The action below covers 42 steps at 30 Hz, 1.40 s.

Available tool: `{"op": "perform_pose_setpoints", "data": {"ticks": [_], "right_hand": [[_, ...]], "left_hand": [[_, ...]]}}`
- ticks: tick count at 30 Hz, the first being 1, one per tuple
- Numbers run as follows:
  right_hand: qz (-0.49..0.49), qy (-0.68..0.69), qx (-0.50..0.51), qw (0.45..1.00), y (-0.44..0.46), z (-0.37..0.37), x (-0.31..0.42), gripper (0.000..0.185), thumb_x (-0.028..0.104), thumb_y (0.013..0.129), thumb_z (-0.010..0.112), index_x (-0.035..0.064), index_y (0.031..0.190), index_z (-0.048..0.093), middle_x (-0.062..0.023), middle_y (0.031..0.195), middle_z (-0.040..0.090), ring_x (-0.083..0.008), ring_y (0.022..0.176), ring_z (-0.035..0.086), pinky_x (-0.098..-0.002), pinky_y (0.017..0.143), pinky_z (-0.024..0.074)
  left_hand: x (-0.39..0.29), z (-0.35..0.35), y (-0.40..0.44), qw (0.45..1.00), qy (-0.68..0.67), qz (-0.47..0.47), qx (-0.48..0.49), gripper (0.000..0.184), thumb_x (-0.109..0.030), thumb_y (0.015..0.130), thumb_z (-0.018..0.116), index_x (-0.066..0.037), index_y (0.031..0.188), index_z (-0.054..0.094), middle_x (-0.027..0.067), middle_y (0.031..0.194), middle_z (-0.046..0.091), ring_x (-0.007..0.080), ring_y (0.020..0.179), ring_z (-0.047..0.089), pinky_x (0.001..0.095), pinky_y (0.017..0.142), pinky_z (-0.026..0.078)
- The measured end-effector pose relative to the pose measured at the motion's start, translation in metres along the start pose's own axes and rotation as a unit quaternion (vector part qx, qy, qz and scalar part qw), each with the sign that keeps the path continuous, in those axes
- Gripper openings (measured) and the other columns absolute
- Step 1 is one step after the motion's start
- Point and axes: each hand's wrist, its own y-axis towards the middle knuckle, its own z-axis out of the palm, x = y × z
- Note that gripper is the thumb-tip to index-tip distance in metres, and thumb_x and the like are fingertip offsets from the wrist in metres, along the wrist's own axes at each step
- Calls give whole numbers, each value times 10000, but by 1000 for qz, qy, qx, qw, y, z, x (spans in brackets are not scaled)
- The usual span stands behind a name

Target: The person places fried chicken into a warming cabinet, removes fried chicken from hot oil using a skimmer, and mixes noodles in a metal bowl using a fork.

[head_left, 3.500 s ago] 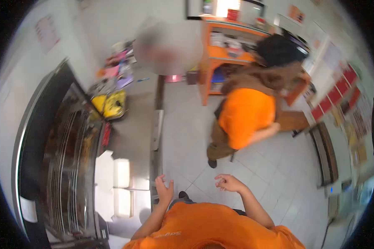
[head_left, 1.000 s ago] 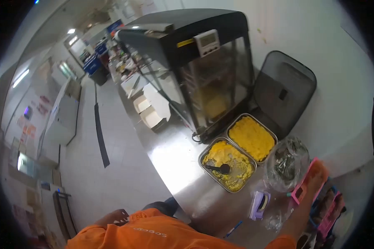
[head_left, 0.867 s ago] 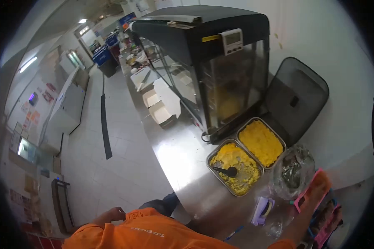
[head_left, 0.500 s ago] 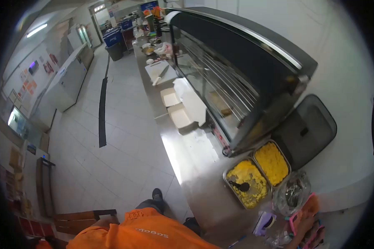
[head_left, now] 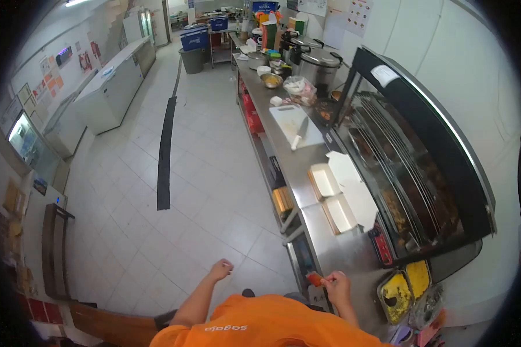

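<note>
Between the fingertips of my right hand (head_left: 337, 283) is a small red sachet (head_left: 315, 279), held by one end near the counter's front edge. My left hand (head_left: 220, 269) hangs over the floor with its fingers loosely bent and nothing visible in it. Ahead of the right hand, an open white takeaway box (head_left: 342, 215) with two compartments lies on the steel counter (head_left: 344, 251). To its right are two metal trays of yellow food, a nearer tray (head_left: 395, 296) with a dark scoop in it and a farther tray (head_left: 418, 279).
A glass food warmer (head_left: 408, 168) stands along the wall. Farther up the counter lie a white cutting board (head_left: 298, 124) and a knife (head_left: 300, 133), with pots (head_left: 321, 63) behind. A clear plastic bag (head_left: 427, 303) sits beside the trays. White freezers (head_left: 110, 92) line the left side.
My right hand has moved left from the pink container at the lower right and now holds the red sachet. My left hand has come into view. The camera view has shifted, showing more counter.
</note>
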Motion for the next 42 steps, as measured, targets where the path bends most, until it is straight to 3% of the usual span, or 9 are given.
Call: {"op": "perform_pose_setpoints", "data": {"ticks": [9, 17, 21, 24, 28, 29, 32, 36, 42], "right_hand": [[51, 58, -28, 997, 248, 129, 50, 191, 129, 778, 815, 7, 755, 670, -114, 739, 639, -234, 686, 616, -368, 656, 481], [90, 116, -35, 989, 588, 171, 139, 160, 124, 887, 615, -8, 813, 669, -214, 812, 663, -397, 736, 633, -450, 691, 492], [-24, -44, -182, 982, 763, 190, 119, 348, 322, 847, 757, 36, 673, 665, -177, 698, 665, -372, 708, 650, -489, 675, 482], [-6, -67, -205, 977, 874, 186, 115, 347, 364, 853, 744, 49, 716, 693, -182, 785, 671, -403, 801, 634, -519, 723, 464], [46, -137, -247, 958, 991, 199, 78, 300, 361, 846, 745, 65, 796, 720, -178, 845, 680, -387, 841, 629, -533, 752, 455], [61, -168, -269, 946, 1012, 202, 73, 285, 344, 847, 743, 63, 817, 715, -171, 864, 684, -376, 859, 631, -529, 758, 456], [97, -251, -320, 908, 1064, 219, 78, 240, 290, 852, 735, 52, 877, 704, -151, 905, 690, -344, 903, 633, -513, 773, 460], [145, -134, -302, 933, 1098, 275, 135, 172, 149, 886, 670, 12, 987, 693, -169, 923, 699, -349, 889, 658, -464, 796, 501], [157, -70, -230, 958, 1176, 376, 238, 329, 150, 836, 692, -5, 1122, 643, -237, 1188, 640, -426, 1104, 590, -494, 967, 465]], "left_hand": [[-86, -81, 188, 995, -71, 10, 70, 274, -271, 975, 628, -52, 1137, 595, 68, 963, 714, 153, 804, 679, 308, 609, 507], [-25, -307, 234, 892, 102, -439, 35, 277, -316, 926, 704, -81, 1070, 676, 60, 955, 724, 214, 834, 702, 426, 680, 548], [-71, -394, 295, 913, 286, -284, 60, 269, -317, 925, 687, -78, 1048, 685, 78, 941, 732, 240, 838, 709, 421, 690, 553], [-107, -427, 402, 804, 574, 32, 151, 263, -317, 928, 653, -74, 1020, 696, 106, 932, 740, 272, 845, 712, 425, 709, 559], [-221, -445, 624, 773, 606, 185, 45, 201, -235, 878, 585, -86, 835, 714, 151, 887, 729, 337, 840, 683, 490, 750, 528], [-264, -449, 680, 908, 404, 107, -6, 190, -169, 852, 556, -74, 791, 709, 168, 851, 716, 348, 818, 672, 508, 731, 513], [-474, -421, 816, 948, 249, 187, -72, 156, -151, 933, 586, -31, 877, 667, 140, 825, 701, 296, 804, 679, 406, 754, 525], [-731, -376, 936, 955, 102, 277, 15, 140, -137, 985, 622, -6, 1025, 594, 73, 835, 664, 144, 754, 651, 304, 711, 533], [-921, -310, 1061, 939, 149, 172, 259, 550, -189, 978, 656, -122, 1432, 354, 130, 862, 658, 195, 632, 680, 335, 522, 581]]}}
